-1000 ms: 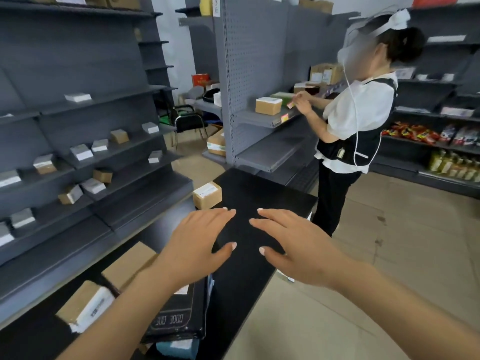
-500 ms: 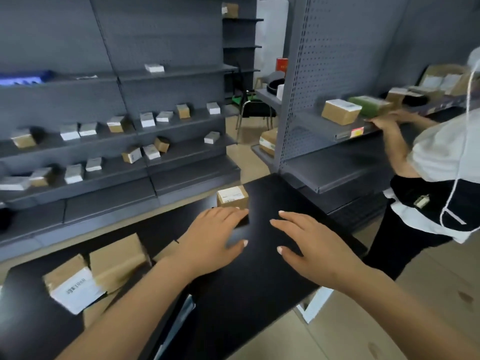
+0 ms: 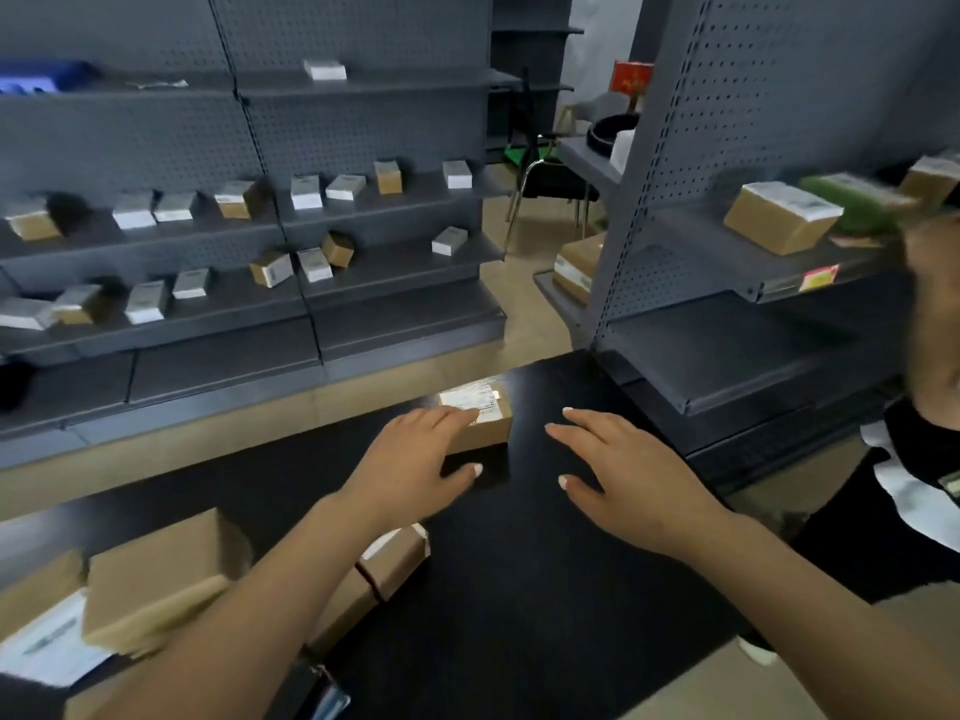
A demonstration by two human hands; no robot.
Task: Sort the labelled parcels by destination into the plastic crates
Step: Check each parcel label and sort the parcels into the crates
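On the far edge of the black desk (image 3: 519, 589) sits the small brown cardboard parcel with a white label (image 3: 480, 415), and your left hand (image 3: 410, 467) lies over its near left side, fingers straight, fingertips touching the top by the label and thumb stretched along the front; that grip has not closed round it. Your right hand (image 3: 618, 472) hovers just right of the parcel, apart from it, fingers spread and holding nothing.

Judging by what lies about, you are early in the sort. At near left a larger plain brown box (image 3: 156, 579), a labelled brown parcel (image 3: 36, 631) and a brown parcel with a dark band (image 3: 379, 569) wait on the desk. No plastic crate can be made out with certainty; a blue shape (image 3: 41, 77) on the top far-left shelf is too blurred to name, so you cannot say any crate holds anything. Many small labelled boxes (image 3: 306, 192) stand on the grey shelves (image 3: 405, 262) beyond, and another person (image 3: 930, 491) stands at the right.
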